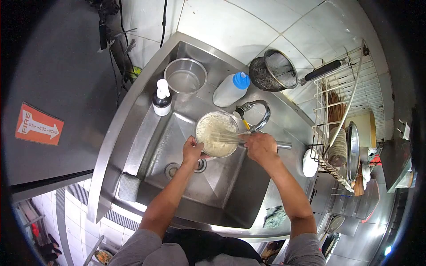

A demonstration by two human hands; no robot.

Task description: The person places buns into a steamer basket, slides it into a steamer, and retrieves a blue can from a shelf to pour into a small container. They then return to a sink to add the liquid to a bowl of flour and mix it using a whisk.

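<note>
Over the sink basin (195, 184), my left hand (193, 150) grips the near-left rim of a round metal bowl (198, 122). Pale, cream-coloured batter or wet flour (213, 124) fills much of the bowl. My right hand (261, 147) is closed around the handle of a metal whisk (284, 145). The whisk's wires reach left into the pale mixture and look slightly blurred. Just behind my right hand, a curved chrome faucet (266, 116) with a yellow part rises from the sink's back ledge.
An empty metal pan (185, 76), a dark bottle with white pump (162, 99) and a blue-capped bottle (230, 90) line the back ledge. A mesh strainer (282, 68) leans at the wall. Right stands a wire dish rack (339, 128). A grey sponge (129, 187) and green cloth (275, 217) lie in front.
</note>
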